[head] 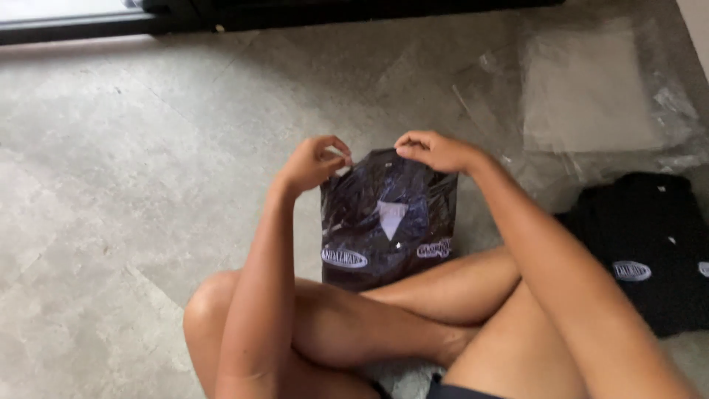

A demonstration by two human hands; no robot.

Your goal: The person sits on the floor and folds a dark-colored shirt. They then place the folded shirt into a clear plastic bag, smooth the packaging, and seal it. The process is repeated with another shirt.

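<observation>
Head camera looks down on crossed bare legs (347, 325) at the bottom of the frame, the person sitting on a grey stone-look floor (111, 185). Just beyond the shins a folded black shirt in a clear plastic bag (388, 218) stands nearly upright, its lower edge tucked behind the legs and its top edge leaning slightly away. Pale oval marks sit low on its front, and a small light triangle shows at the collar (the film is glossy and wrinkled, catching the light).

Left hand (314, 162) is at the bag's upper left corner, thumb and fingertips pressed together in a pinch on the plastic edge. Right hand (436, 150) is at the top edge, right of the middle, fingers curled down and pinching the film there. Both forearms run down from the hands towards the camera, the right one crossing over a knee.

To the right, lying flat on the floor beside the person's right leg, is another black shirt (650, 244), unbagged, with the same pale oval marks. Farther off, behind it, a loose heap of empty clear plastic bags (591, 96) lies crumpled on the floor. At the far edge a dark door frame (332, 11) runs along the top of the view.
</observation>
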